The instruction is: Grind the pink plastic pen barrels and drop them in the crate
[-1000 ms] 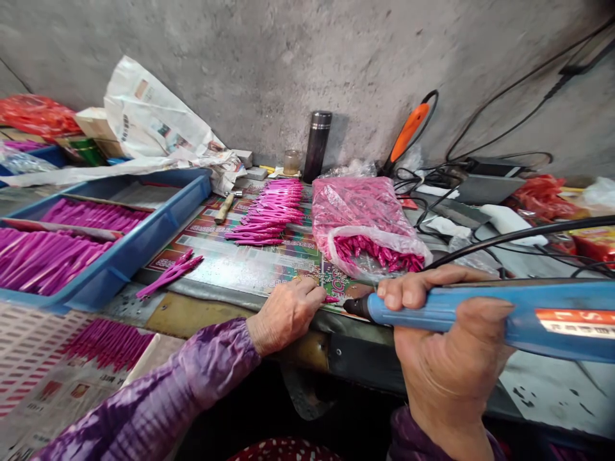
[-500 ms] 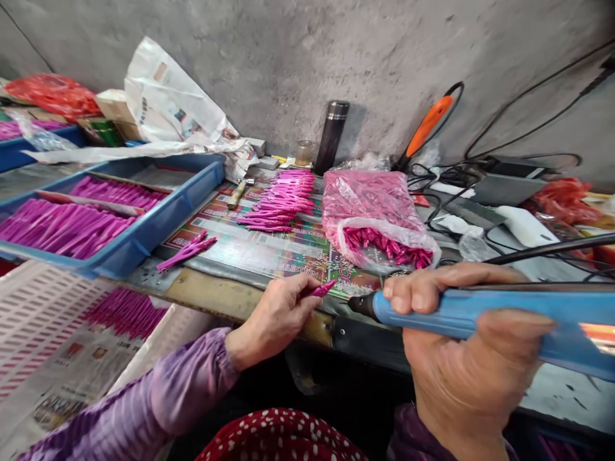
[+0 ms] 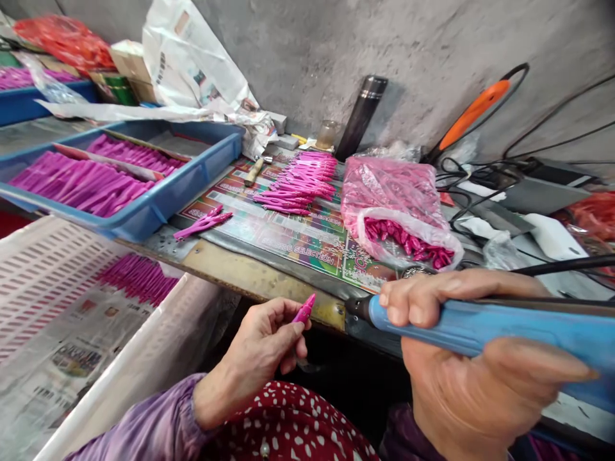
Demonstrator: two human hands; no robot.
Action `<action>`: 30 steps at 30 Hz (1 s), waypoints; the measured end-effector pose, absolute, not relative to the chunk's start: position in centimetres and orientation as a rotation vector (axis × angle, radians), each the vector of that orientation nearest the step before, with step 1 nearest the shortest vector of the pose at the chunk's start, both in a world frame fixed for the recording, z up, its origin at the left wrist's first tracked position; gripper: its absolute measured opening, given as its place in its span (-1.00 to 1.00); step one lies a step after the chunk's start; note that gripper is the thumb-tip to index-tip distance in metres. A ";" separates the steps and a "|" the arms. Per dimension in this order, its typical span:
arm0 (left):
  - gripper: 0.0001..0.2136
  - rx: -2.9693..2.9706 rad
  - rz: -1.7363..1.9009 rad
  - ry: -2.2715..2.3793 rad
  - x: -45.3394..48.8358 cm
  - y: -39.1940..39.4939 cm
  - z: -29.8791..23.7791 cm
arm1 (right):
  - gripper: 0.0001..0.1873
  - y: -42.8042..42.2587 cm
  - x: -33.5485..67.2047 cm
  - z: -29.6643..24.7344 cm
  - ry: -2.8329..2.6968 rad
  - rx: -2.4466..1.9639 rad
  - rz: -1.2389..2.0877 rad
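Observation:
My left hand [image 3: 262, 346] pinches a slim pink pointed piece [image 3: 304, 309] between thumb and fingers, in front of the table edge. Only its upper end shows; the fingers hide the rest. Wrapped round a blue electric screwdriver [image 3: 461, 323] is my right hand [image 3: 466, 384], at the right. The tool's black nose points left, apart from the pink piece. Several similar long pink pieces [image 3: 202, 223] lie near the table's front edge, and a neat row of them [image 3: 302, 182] lies further back. Tiny silver bits [image 3: 358, 256] are scattered over the printed mat.
A blue divided tray [image 3: 144, 214] with pink pieces stands at the left, above a white basket [image 3: 43, 275]. A plastic bag [image 3: 389, 186] of small pink parts lies behind the screwdriver. Farther back are a black flask [image 3: 362, 118], an orange-handled tool [image 3: 473, 115] and tangled cables.
My left hand has drawn back toward my body with the pink piece, whose tip now points more upward. The screwdriver stays in my right hand. The view has shifted and tilted.

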State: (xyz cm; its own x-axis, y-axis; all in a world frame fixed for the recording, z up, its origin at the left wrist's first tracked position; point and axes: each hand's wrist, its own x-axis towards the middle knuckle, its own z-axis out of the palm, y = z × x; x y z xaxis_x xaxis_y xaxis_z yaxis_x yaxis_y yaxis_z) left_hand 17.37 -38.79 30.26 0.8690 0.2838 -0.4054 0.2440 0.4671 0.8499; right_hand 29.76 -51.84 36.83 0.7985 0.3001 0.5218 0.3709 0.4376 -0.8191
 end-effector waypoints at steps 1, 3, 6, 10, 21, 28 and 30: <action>-0.57 1.059 0.022 0.554 17.3 -39.0 30.1 | -0.50 -51.7 29.7 36.8 -0.696 -1.146 -0.048; -0.57 0.969 0.010 0.575 17.3 -39.4 29.9 | -0.51 -51.3 29.5 36.7 -0.725 -1.152 -0.049; -0.61 0.843 -0.008 0.619 17.7 -39.8 29.8 | -0.53 -50.9 29.3 36.8 -0.769 -1.152 -0.051; -0.68 0.753 -0.033 0.651 18.3 -40.1 30.0 | -0.53 -50.7 29.2 36.9 -0.803 -1.171 -0.061; -0.70 0.766 0.076 0.708 19.1 -41.5 29.0 | -0.59 -51.4 29.1 36.6 -0.817 -1.155 0.104; -0.64 0.772 0.101 0.700 19.3 -41.6 28.8 | -0.55 -51.7 29.7 36.4 -0.905 -1.134 0.138; -0.64 0.771 0.103 0.704 19.3 -41.5 28.9 | -0.56 -51.4 29.2 36.6 -0.827 -1.160 0.117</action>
State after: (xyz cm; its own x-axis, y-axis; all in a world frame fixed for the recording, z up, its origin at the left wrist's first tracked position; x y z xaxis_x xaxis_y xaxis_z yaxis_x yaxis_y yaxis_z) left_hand 19.25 -41.51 28.89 0.7689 0.3330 -0.5457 0.1623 0.7239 0.6705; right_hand 29.15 -51.38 36.60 0.7070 0.4842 0.5154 0.3223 0.4281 -0.8443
